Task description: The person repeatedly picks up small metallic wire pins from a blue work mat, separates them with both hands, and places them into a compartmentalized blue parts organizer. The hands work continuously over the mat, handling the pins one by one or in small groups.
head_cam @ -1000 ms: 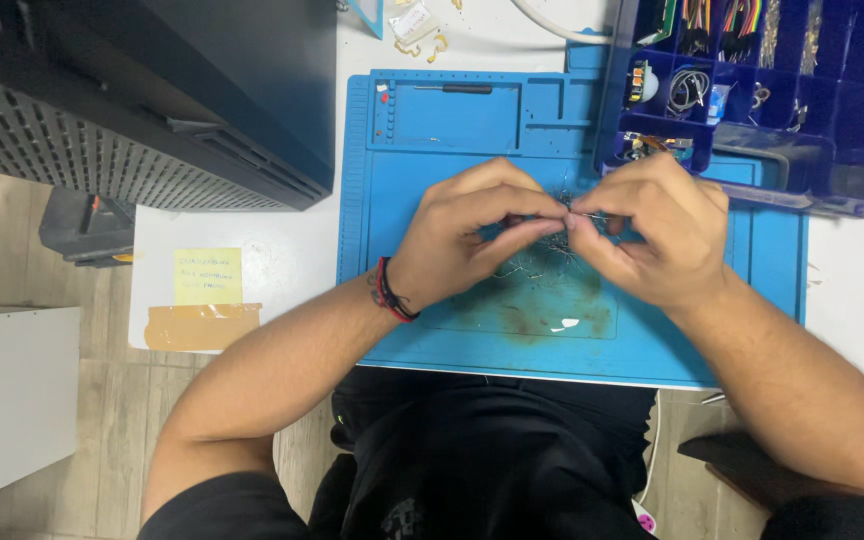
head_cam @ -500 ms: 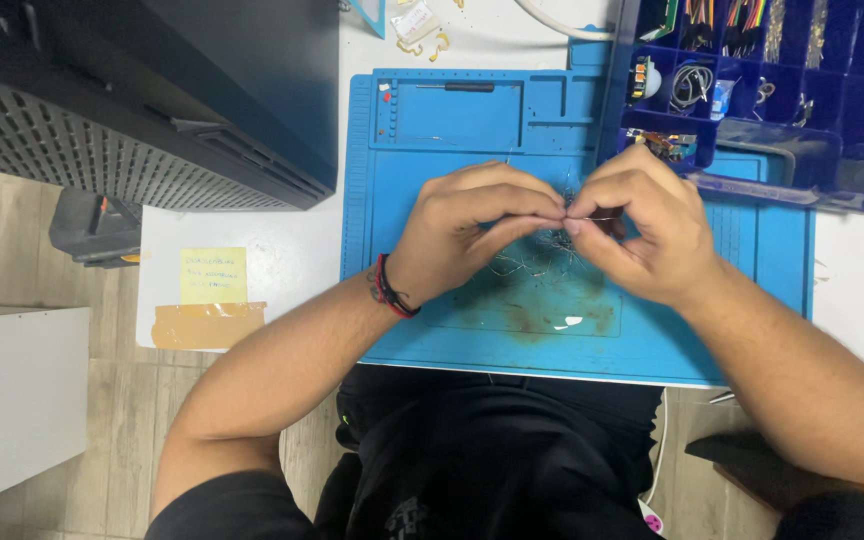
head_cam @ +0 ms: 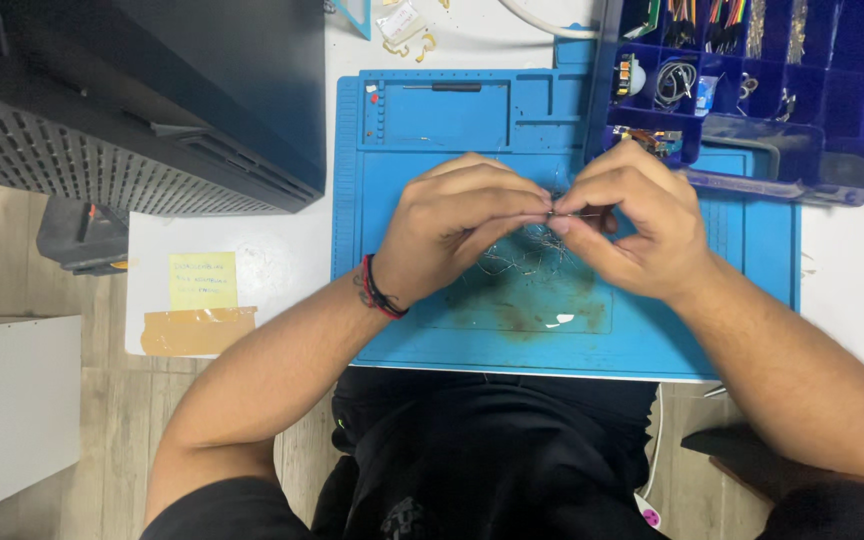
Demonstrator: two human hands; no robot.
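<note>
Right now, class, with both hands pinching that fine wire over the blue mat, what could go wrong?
1. The thin wire pinched between the left hand and right hand may kink or snap if pulled hard.
2. It could snag the loose wire tangle lying just beneath on the blue mat.
3. The right hand is close to the parts organiser; a jerk might knock it.

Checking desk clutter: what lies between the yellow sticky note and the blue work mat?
Head view: only bare white tabletop between yellow sticky note and blue work mat.
</note>
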